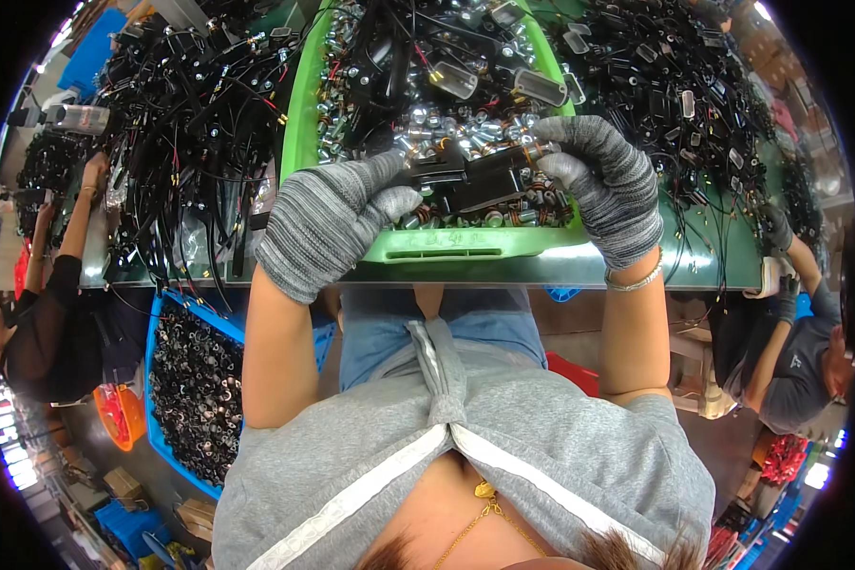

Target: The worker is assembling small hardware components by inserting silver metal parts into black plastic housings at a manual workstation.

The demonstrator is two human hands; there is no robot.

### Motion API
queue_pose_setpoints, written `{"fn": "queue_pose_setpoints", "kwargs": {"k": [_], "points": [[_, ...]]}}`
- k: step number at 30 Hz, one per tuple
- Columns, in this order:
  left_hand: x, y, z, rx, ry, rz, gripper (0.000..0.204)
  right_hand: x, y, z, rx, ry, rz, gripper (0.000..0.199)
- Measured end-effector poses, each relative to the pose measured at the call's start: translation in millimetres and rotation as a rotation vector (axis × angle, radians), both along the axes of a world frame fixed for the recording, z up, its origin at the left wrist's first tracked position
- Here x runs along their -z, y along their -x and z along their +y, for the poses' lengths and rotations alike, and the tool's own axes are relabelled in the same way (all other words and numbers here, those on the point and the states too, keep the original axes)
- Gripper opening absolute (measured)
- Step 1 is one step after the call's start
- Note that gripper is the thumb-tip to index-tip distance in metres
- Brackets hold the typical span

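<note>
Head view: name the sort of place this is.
Probably a factory assembly workshop: a green bin with small metal parts, a heap of black cabled parts left of it, and co-workers at both sides.

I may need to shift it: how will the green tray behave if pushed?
The green tray would likely feel heavy, being heaped with metal parts. Many look round, so some might roll if jolted. The tangled black wired parts at its far end could also snag.

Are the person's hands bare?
No, the left hand and right hand both wear gray-and-black striped knit gloves.
</note>
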State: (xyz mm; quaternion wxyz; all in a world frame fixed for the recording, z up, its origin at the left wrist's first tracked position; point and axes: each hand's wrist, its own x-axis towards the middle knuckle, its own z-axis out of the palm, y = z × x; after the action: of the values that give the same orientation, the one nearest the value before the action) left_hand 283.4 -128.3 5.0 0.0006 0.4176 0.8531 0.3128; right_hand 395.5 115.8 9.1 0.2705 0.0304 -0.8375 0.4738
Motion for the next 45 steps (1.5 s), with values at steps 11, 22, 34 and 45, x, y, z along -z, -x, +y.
{"fn": "queue_pose_setpoints", "kwargs": {"k": [11, 22, 34, 45], "points": [[3.0, 3.4, 0.5, -0.002, -0.030, -0.021, 0.039, -6.0, 6.3, 2.7, 0.048, 0.104, -0.123, 0.022], [1.1, 0.1, 0.6, -0.008, -0.028, -0.041, 0.039, -9.4, 9.4, 8.9, 0.081, 0.029, -0.365, 0.040], [7.5, 2.9, 0.2, -0.019, -0.045, -0.031, 0.036, 13.4, 15.1, 9.7, 0.017, 0.297, -0.083, 0.021], [31.8, 21.0, -30.5, -0.259, -0.935, -0.433, 0.030, -1.0, 23.9, 24.7, -0.137, -0.534, -0.020, 0.024]]}}
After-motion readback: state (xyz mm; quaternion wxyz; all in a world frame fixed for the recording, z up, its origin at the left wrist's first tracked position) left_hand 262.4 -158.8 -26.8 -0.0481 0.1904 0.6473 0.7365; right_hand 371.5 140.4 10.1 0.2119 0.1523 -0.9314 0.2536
